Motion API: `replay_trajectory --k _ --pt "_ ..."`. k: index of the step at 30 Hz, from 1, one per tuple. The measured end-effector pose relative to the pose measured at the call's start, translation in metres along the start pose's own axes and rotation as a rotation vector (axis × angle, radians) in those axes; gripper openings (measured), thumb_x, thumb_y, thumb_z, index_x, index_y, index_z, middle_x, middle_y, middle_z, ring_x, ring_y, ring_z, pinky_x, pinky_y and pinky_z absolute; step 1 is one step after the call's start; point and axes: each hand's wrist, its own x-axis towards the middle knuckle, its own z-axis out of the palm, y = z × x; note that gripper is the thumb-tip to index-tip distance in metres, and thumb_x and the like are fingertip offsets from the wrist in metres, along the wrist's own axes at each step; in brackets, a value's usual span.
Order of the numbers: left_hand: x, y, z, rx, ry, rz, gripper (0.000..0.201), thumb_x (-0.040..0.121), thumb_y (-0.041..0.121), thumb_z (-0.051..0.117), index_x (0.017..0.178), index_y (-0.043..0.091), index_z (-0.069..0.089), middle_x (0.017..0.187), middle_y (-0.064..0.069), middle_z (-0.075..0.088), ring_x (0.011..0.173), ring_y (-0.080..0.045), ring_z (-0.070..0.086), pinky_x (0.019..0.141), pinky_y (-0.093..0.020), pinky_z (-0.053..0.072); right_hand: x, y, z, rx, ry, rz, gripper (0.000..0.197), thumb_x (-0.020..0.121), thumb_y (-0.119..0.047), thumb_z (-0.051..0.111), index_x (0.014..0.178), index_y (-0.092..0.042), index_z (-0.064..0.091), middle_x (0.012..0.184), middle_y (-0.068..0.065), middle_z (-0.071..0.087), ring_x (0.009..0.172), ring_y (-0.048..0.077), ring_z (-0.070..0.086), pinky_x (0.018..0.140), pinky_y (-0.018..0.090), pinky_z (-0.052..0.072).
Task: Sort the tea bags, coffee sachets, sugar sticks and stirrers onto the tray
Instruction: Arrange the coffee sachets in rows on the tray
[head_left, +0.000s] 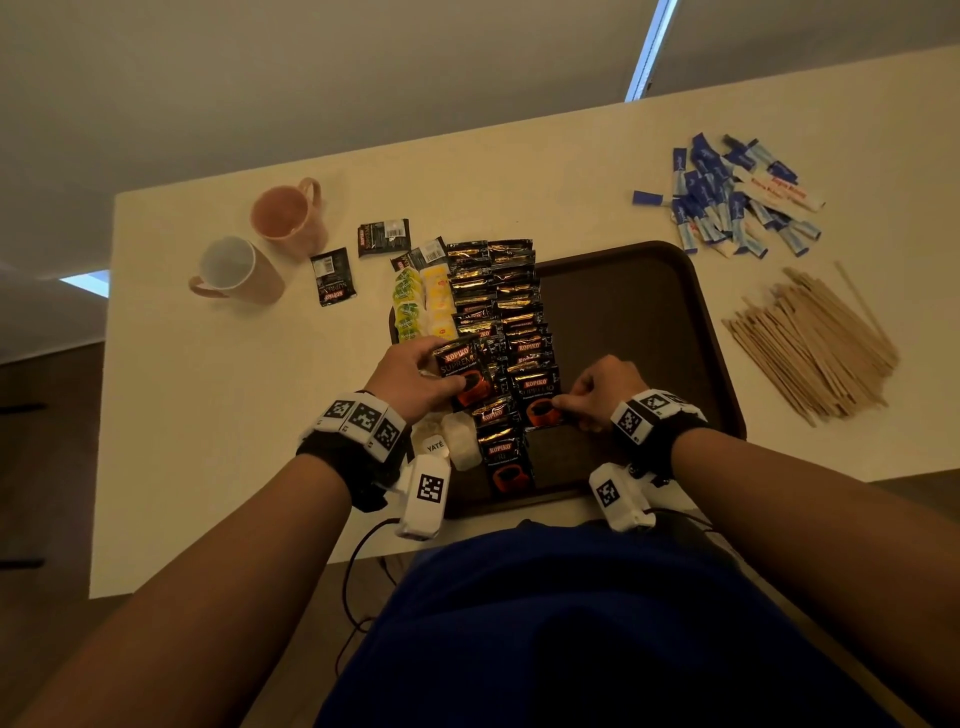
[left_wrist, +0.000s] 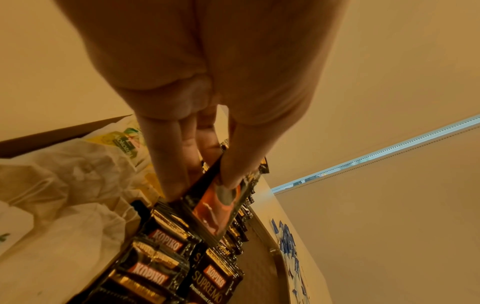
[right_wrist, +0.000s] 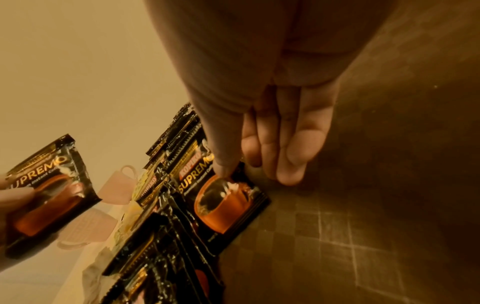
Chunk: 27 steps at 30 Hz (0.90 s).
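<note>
In the head view the left hand (head_left: 415, 376) covers the tray's (head_left: 722, 364) near-left corner. Overlapping coffee sachets (head_left: 496, 291) hide each other's labels. Print on the sugar sticks (head_left: 727, 202) is too small to read.

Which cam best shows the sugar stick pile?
Head view: the whole pile of sugar sticks lies on the table beyond the tray's far right corner. Left wrist catches only a blurred blue-white strip of it. Right wrist shows none.
</note>
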Motion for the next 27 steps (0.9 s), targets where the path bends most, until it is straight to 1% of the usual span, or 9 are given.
replay_trajectory --k 2,5,6,10,14,18,23,25,27 --pt "0.002 0.001 0.0 0.022 -0.007 0.006 0.039 0.081 0.006 0.078 0.116 0.016 0.065 0.098 -0.022 0.066 0.092 -0.033 0.066 0.085 -0.047 0.058 -0.002 0.002 -0.004 0.001 0.011 -0.003 0.033 0.086 -0.04 0.069 0.086 -0.006 0.073 0.076 0.006 0.074 0.074 0.019 0.072 0.077 0.033 0.06" --pt "0.003 0.005 0.001 0.008 -0.037 0.007 0.041 0.081 0.005 0.078 0.119 0.011 0.064 0.085 -0.015 0.065 0.074 -0.02 0.065 0.068 -0.029 0.058 -0.008 -0.001 -0.012 0.004 0.118 -0.082 0.028 0.088 -0.038 0.067 0.082 -0.011 0.071 0.075 0.002 0.07 0.074 0.016 0.068 0.075 0.031 0.057" --pt "0.003 0.007 0.001 0.003 -0.044 0.011 0.041 0.081 0.004 0.078 0.118 0.01 0.063 0.083 -0.011 0.065 0.071 -0.018 0.064 0.065 -0.027 0.057 -0.01 -0.005 -0.015 0.02 0.162 -0.134 0.025 0.089 -0.038 0.067 0.08 -0.015 0.07 0.074 -0.001 0.068 0.072 0.013 0.066 0.073 0.029 0.056" --pt "0.005 0.012 0.001 -0.036 -0.074 0.014 0.037 0.08 0.001 0.078 0.109 0.016 0.062 0.094 -0.016 0.07 0.081 -0.025 0.068 0.071 -0.033 0.06 -0.019 -0.03 -0.02 0.145 0.192 -0.348 0.015 0.089 -0.032 0.068 0.089 -0.018 0.07 0.077 -0.005 0.066 0.07 0.005 0.061 0.062 0.016 0.046" --pt "0.006 0.015 0.005 -0.053 -0.107 0.021 0.037 0.076 0.001 0.08 0.106 0.017 0.064 0.092 -0.011 0.072 0.085 -0.024 0.071 0.074 -0.036 0.062 -0.019 -0.052 -0.015 0.261 0.06 -0.449 0.011 0.083 -0.024 0.075 0.092 -0.02 0.071 0.082 -0.002 0.071 0.073 0.008 0.066 0.069 0.024 0.056" --pt "0.008 0.011 0.007 -0.024 -0.133 0.021 0.046 0.073 0.005 0.084 0.115 0.011 0.067 0.092 -0.006 0.074 0.088 -0.022 0.072 0.079 -0.038 0.06 -0.015 -0.052 -0.012 0.253 0.027 -0.439 0.01 0.082 -0.015 0.076 0.081 -0.022 0.069 0.078 -0.002 0.071 0.072 0.01 0.068 0.073 0.028 0.057" --pt "0.006 0.008 -0.002 -0.045 -0.146 0.058 0.022 0.082 0.009 0.078 0.099 0.02 0.069 0.089 -0.001 0.073 0.08 -0.012 0.07 0.067 -0.025 0.058 -0.018 -0.024 -0.024 0.224 -0.083 -0.315 0.005 0.084 -0.015 0.072 0.085 -0.018 0.069 0.077 0.001 0.072 0.069 0.012 0.069 0.068 0.025 0.057" --pt "0.008 0.004 -0.009 -0.047 -0.108 0.052 0.018 0.085 0.009 0.075 0.101 0.018 0.07 0.09 -0.004 0.074 0.079 -0.015 0.071 0.064 -0.025 0.058 -0.017 -0.009 -0.025 0.187 -0.161 -0.236 0.006 0.085 -0.013 0.072 0.084 -0.018 0.068 0.075 0.003 0.072 0.068 0.013 0.068 0.067 0.026 0.055" --pt "0.01 -0.002 -0.015 -0.053 -0.067 0.036 0.015 0.087 0.009 0.073 0.099 0.018 0.07 0.092 -0.009 0.075 0.08 -0.021 0.072 0.067 -0.029 0.059 -0.014 0.004 -0.022 0.153 -0.218 -0.152 0.005 0.085 -0.013 0.072 0.085 -0.016 0.069 0.077 0.006 0.073 0.073 0.018 0.069 0.073 0.031 0.057"
